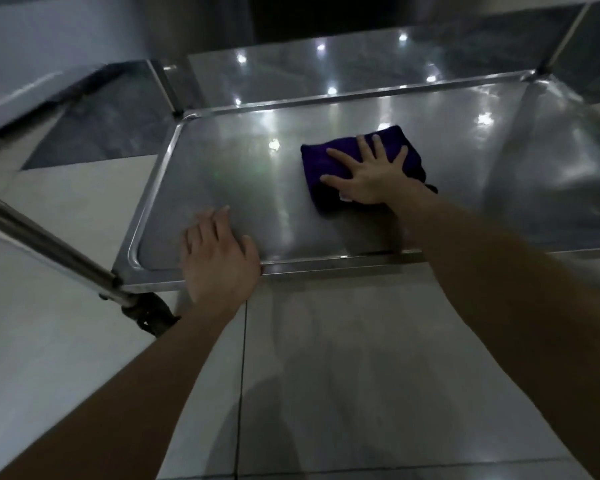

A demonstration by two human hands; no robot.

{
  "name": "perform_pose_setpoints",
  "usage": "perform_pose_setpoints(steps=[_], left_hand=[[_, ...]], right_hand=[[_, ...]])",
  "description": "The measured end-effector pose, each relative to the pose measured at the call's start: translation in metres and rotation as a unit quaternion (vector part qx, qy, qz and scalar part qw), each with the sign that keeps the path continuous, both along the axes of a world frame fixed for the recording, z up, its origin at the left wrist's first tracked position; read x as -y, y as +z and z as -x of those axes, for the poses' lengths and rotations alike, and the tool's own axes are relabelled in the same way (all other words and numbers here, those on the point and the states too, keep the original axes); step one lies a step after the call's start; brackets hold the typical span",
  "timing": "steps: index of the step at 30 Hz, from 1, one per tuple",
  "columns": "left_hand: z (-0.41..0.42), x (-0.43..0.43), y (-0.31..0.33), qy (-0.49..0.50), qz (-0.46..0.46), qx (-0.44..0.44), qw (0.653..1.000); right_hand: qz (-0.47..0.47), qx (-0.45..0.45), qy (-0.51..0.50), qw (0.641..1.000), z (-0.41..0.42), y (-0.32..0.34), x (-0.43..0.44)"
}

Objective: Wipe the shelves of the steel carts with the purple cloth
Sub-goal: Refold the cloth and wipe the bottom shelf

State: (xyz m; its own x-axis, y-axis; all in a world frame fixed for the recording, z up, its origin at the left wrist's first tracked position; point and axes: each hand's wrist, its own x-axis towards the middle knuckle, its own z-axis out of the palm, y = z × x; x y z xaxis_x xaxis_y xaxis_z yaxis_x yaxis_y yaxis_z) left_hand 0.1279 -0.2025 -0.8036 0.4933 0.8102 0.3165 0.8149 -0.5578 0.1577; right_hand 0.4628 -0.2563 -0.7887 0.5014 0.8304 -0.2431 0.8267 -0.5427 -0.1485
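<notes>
A low shelf of a steel cart (243,188) fills the middle of the head view, a shiny tray with a raised rim. The folded purple cloth (317,157) lies on the shelf right of centre. My right hand (371,174) presses flat on the cloth with its fingers spread. My left hand (219,258) rests flat on the shelf's near rim at the left, fingers straight, holding nothing.
A steel handle bar (42,240) slants in from the left to the cart's near-left corner, above a dark caster (153,315). Upright posts (167,88) (565,36) rise at the far corners. Pale floor tiles (361,375) lie below. A second steel surface (309,71) sits behind.
</notes>
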Motion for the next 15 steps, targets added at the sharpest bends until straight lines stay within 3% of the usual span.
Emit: perform_pose_setpoints(steps=[6,15], left_hand=[[-0.001,-0.003,0.000,0.008,0.006,0.009,1.000],[0.002,-0.003,0.006,-0.025,0.028,0.046,0.998]], right_hand=[[-0.004,-0.006,0.024,1.000,0.019,0.001,-0.064],[-0.025,0.010,0.169,0.985,0.105,-0.006,0.020]])
